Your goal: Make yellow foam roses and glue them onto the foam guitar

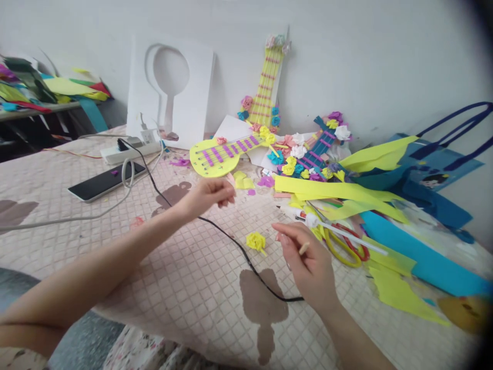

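My left hand (211,198) is closed just above the table, its fingers curled; whether anything is between them is hidden. It is nearest to a yellow paper guitar (215,160) with purple stripes across its strings. My right hand (311,264) is closed around a thin wooden stick (304,248), whose pale end pokes out beside the thumb. A crumpled yellow paper flower (256,241) lies on the table between my hands. Just beyond my right hand are a white glue gun (311,220) with a long glue stick and scissors (342,249) with yellow and red handles.
A black cable (231,237) crosses the table. A phone (103,182) and white power strip (123,152) lie left. Against the wall stand a white board (200,97) with a cutout and a flowered paper guitar (265,87). Yellow paper strips (323,187) and a blue bag (458,159) are right.
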The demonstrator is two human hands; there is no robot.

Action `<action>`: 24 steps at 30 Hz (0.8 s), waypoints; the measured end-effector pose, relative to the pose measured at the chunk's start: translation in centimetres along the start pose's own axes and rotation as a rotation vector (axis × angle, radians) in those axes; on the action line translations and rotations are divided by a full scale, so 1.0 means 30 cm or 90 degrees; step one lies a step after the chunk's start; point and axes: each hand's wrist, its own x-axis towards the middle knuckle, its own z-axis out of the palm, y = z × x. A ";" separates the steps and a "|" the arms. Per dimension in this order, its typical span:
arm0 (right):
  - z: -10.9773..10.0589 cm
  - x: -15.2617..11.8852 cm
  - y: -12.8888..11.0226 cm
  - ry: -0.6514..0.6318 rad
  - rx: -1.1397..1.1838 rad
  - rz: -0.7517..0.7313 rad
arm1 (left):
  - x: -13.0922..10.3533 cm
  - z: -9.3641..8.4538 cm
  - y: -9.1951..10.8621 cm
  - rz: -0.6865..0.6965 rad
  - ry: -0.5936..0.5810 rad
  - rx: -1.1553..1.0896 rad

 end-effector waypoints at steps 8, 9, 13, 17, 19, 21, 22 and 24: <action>0.001 -0.008 0.011 -0.051 0.022 -0.029 | 0.143 -0.392 -0.145 -0.051 0.294 0.557; 0.002 -0.008 0.012 -0.059 0.024 -0.035 | 0.144 -0.409 -0.151 -0.052 0.291 0.578; 0.003 -0.011 0.020 -0.084 0.031 -0.053 | 0.130 -0.425 -0.163 -0.093 0.324 0.643; -0.001 -0.017 0.029 -0.096 0.023 -0.064 | 0.108 -0.418 -0.175 -0.103 0.364 0.683; -0.008 -0.019 0.030 -0.103 0.009 -0.068 | 0.101 -0.417 -0.182 -0.073 0.356 0.690; -0.021 -0.022 0.029 -0.122 -0.023 -0.068 | 0.099 -0.416 -0.186 -0.043 0.348 0.686; -0.029 -0.023 0.029 -0.136 -0.050 -0.064 | 0.099 -0.413 -0.187 -0.033 0.347 0.681; -0.051 -0.028 0.032 -0.167 -0.120 -0.045 | 0.102 -0.403 -0.184 -0.013 0.348 0.670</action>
